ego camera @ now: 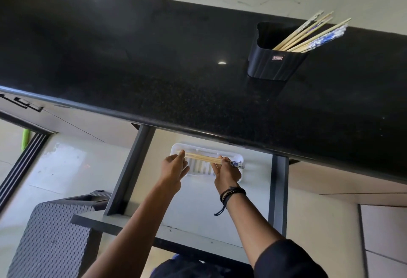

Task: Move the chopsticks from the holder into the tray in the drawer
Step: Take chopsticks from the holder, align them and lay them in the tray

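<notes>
Far left there's a dark woven-looking bin (50,240) sitting on the floor beside the open drawer (130,167). Inside the drawer a white tray (176,147) is lying up near the table (154,68) edge. The left hand (174,168) is pinching the plain tips of a bundle of chopsticks (203,158), fingers curled around that end. The right hand (226,173), with dark bracelets on the wrist, is gripping the same bundle near its blue-patterned end, so both are holding it level right over the tray. Further right, up on the black table, the black holder (271,61) is standing with more chopsticks (308,35) leaning out toward the right.
</notes>
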